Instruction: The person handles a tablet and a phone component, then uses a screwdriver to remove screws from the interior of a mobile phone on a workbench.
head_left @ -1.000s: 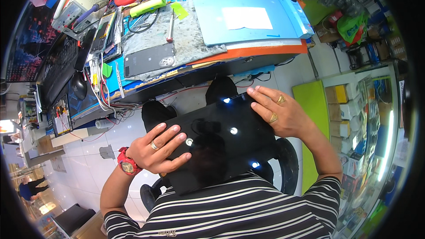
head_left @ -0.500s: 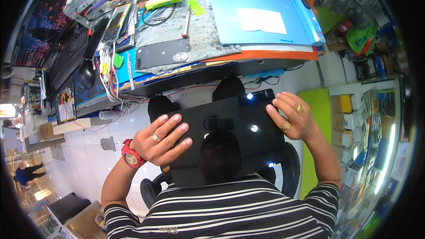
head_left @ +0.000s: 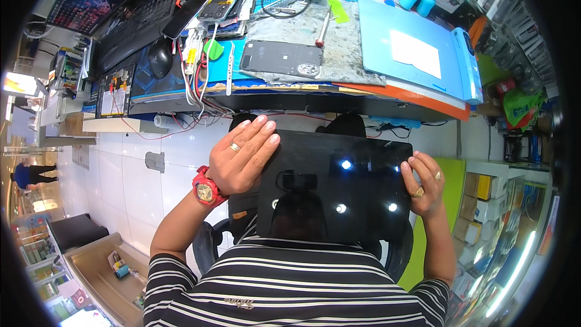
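A flat, glossy black panel lies over my lap, reflecting several bright lights and a dark head shape. Whether it is a screen or a closed laptop I cannot tell. At its upper left corner is my left hand, fingers stretched out straight and close together, the palm side along the edge; its thumb is hidden. My right hand grips the panel's right edge, fingers bent over the front near the upper corner. On the bench above lies a dark phone back with a camera cluster.
A stained grey mat covers the bench, with a screwdriver on it. To its right sits a blue board with white paper. Cables hang over the bench edge at left. An open drawer stands at lower left.
The panel has levelled out and shifted right. My left hand has slid from its face to the upper left corner; my right hand has moved slightly right and down. The view has turned.
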A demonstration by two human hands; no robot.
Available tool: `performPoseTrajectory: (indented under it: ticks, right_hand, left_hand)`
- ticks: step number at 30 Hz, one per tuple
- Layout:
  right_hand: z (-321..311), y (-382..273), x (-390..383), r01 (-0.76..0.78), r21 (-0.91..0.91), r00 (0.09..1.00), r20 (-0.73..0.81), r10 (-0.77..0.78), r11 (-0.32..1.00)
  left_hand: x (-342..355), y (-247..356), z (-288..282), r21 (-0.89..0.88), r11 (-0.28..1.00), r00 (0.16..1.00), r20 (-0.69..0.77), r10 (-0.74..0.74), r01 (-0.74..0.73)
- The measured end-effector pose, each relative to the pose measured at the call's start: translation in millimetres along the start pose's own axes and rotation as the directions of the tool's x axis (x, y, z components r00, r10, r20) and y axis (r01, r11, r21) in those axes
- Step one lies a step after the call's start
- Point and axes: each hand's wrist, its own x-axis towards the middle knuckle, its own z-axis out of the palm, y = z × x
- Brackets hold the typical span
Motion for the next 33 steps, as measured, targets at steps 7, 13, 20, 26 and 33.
performPoseTrajectory:
  ticks: [7, 13, 20, 26, 33]
  right_hand:
    - [-1.5, -2.8, 5.2, -0.006, -0.046, 1.0, -0.01, 0.006, 0.999]
    - [-4.7, -2.7, 10.4, -0.001, -0.077, 1.0, 0.006, 0.001, 0.997]
    - [-3.0, -3.6, 12.4, -0.007, -0.071, 1.0, -0.013, 0.007, 0.997]
    - [-2.4, -5.5, 14.0, -0.026, -0.062, 1.0, -0.012, 0.025, 0.998]
    - [3.4, -4.8, 19.3, -0.04, -0.02, 0.999, -0.028, 0.039, 0.999]
  left_hand:
    - [-9.8, -3.0, 6.1, -0.003, 1.0, 0.995, -0.099, -0.013, 0.013]
    - [-10.2, -1.1, 3.4, -0.005, 0.999, 0.991, -0.131, -0.035, 0.035]
    - [-11.5, 0.5, 0.5, 0.006, 0.999, 0.991, -0.129, -0.042, 0.043]
    - [-9.2, 0.4, -4.8, 0.001, 1.0, 0.995, -0.094, 0.017, -0.017]
    - [-5.9, -0.1, -14.0, -0.144, 0.975, 0.984, 0.015, 0.175, -0.171]
